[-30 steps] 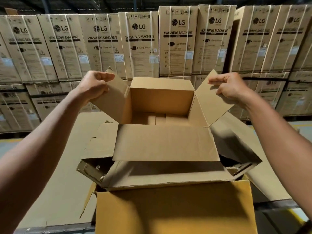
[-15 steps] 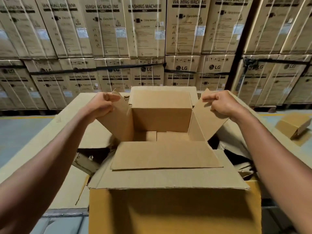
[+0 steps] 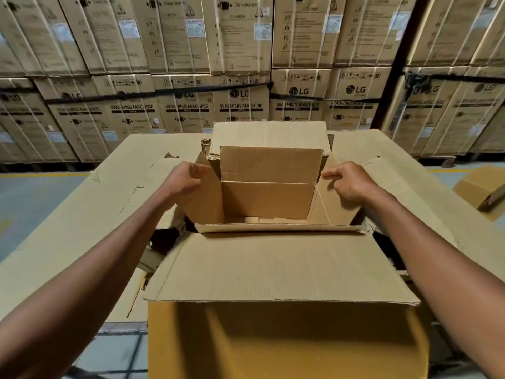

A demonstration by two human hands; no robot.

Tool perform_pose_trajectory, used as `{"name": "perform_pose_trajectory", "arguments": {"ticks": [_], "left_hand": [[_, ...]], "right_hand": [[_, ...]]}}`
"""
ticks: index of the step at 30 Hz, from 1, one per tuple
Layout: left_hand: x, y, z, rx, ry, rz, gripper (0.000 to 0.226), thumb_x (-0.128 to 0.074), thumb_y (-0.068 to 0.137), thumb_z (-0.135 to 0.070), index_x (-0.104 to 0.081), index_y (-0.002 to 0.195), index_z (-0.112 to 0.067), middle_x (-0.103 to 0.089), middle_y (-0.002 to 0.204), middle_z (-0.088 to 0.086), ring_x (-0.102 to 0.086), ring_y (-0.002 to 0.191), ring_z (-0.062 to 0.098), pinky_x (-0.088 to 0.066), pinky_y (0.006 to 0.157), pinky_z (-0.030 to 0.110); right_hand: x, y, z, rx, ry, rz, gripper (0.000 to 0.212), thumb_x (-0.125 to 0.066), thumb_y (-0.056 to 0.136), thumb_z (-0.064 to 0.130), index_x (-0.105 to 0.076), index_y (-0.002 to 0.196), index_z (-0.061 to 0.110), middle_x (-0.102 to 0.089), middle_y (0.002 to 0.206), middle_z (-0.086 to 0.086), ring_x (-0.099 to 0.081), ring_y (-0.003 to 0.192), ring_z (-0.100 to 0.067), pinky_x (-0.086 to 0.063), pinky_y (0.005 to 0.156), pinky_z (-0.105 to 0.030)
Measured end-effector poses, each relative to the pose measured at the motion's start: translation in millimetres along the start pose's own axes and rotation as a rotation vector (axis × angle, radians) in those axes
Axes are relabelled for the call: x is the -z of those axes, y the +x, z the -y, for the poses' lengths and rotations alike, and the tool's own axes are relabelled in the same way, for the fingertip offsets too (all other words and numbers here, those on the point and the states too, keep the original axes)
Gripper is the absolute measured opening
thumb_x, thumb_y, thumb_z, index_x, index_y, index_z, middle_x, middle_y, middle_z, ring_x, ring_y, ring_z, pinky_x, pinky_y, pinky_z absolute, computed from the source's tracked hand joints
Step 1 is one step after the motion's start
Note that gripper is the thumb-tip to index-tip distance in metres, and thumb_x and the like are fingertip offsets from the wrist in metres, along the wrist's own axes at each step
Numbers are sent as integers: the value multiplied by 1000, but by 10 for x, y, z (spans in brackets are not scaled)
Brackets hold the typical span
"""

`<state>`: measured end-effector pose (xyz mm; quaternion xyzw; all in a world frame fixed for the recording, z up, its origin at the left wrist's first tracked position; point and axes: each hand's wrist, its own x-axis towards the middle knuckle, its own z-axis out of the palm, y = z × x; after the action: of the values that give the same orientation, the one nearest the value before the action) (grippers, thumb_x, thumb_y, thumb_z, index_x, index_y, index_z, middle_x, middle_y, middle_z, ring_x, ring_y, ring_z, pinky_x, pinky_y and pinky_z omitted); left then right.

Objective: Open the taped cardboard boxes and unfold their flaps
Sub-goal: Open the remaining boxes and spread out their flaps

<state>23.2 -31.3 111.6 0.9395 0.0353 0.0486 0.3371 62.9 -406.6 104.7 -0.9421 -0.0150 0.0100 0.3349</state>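
Note:
An open brown cardboard box (image 3: pixel 269 203) sits in front of me, its four flaps raised or spread. My left hand (image 3: pixel 182 180) pinches the top edge of the left side flap (image 3: pixel 203 199). On the other side, my right hand (image 3: pixel 348 180) pinches the right side flap (image 3: pixel 337 207). The far flap (image 3: pixel 270 164) stands upright; the near flap (image 3: pixel 278 269) lies folded out toward me. Small cardboard pieces show on the box floor. A larger yellow-brown box (image 3: pixel 287 340) stands below, against my body.
Wide flattened cardboard sheets (image 3: pixel 82 214) spread left and right beneath the box. A wall of stacked washing-machine cartons (image 3: pixel 240 105) fills the background. A small closed box (image 3: pixel 481 190) lies on the floor at the right. Grey floor shows at the left.
Both hands have pulled the side flaps outward and lower, and the box sits lower in view. The far flap now stands up. My head has tilted further down.

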Motion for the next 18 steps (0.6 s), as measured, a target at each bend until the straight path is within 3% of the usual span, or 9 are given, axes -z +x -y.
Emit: {"name": "perform_pose_trajectory", "arguments": {"ticks": [7,18], "left_hand": [[-233,37,7,-17,89,38,49,-58,90,12,-59,136,-3,-59,140,16,-56,129,30,-50,103,39],[-462,24,81,-12,192,24,51,-59,85,6,-65,133,-10,-64,135,13,-59,126,28,-50,105,39]], "right_hand": [[-188,74,-113,66,-157,25,53,-55,88,-10,-62,135,13,-61,139,-3,-52,134,-19,-37,116,-34],[-372,63,-153,76,-335,57,56,-56,84,-5,-62,136,15,-59,142,-6,-61,122,-25,-49,105,-40]]}}
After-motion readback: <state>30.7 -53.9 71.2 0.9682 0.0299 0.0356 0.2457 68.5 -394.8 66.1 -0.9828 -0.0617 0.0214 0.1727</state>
